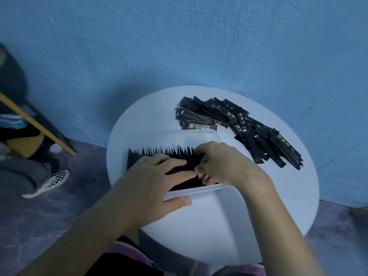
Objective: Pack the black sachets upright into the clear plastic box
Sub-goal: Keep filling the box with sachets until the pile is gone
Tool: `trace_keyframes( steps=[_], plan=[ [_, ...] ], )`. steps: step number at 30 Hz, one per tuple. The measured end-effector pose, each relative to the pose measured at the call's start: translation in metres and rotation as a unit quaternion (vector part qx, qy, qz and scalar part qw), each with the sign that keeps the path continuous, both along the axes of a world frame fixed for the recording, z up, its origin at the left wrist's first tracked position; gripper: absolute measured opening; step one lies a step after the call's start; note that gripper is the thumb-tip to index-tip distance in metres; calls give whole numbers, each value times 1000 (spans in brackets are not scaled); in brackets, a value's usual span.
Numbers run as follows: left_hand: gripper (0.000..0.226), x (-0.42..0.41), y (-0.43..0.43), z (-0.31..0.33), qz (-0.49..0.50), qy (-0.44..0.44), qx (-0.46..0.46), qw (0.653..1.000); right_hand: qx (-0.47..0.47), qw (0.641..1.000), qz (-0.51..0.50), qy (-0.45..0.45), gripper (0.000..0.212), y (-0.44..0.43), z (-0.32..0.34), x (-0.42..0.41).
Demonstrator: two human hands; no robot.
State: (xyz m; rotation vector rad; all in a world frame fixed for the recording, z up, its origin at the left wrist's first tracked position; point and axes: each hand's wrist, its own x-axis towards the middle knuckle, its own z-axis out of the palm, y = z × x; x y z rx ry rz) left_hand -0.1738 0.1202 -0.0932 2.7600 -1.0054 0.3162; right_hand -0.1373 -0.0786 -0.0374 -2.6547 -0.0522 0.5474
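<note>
The black sachets [159, 154] stand on edge in a tight row inside the clear plastic box [199, 191], which sits near the middle of the bench [288, 192]. The row runs from the box's left end. Your hands hide where it stops.

Your left hand [151, 176] lies across the tops of the row, fingers fairly straight and pressing, thumb outside against the near wall. Your right hand [221, 162] is curled at the row's right end, fingertips pinching sachets there — how many, I cannot tell. A loose pile [249, 128] of further sachets lies flat toward the far right edge of the bench, just beyond the box's far corner.

You look to be seating a bunch against the end of the row, with the job perhaps half done. The next move calls for bracing the row with the left hand so nothing topples, then letting go with the right, reaching to the pile and bringing back a small bunch — turned upright before it goes in.
</note>
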Motion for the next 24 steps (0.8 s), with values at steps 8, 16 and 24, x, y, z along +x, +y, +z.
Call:
trace_keyframes(
  steps=[8, 16, 24],
  plan=[
    [54, 0, -6, 3, -2, 6, 14, 1000, 38, 999, -17, 17, 45, -3, 0, 1],
    [43, 2, -8, 1, -2, 15, 18, 1000, 38, 998, -36, -37, 25, -9, 4, 1],
    [42, 2, -1, 0, -2, 13, 20, 1000, 232, 929, -116, -263, 18, -45, -9, 52]
  ],
)
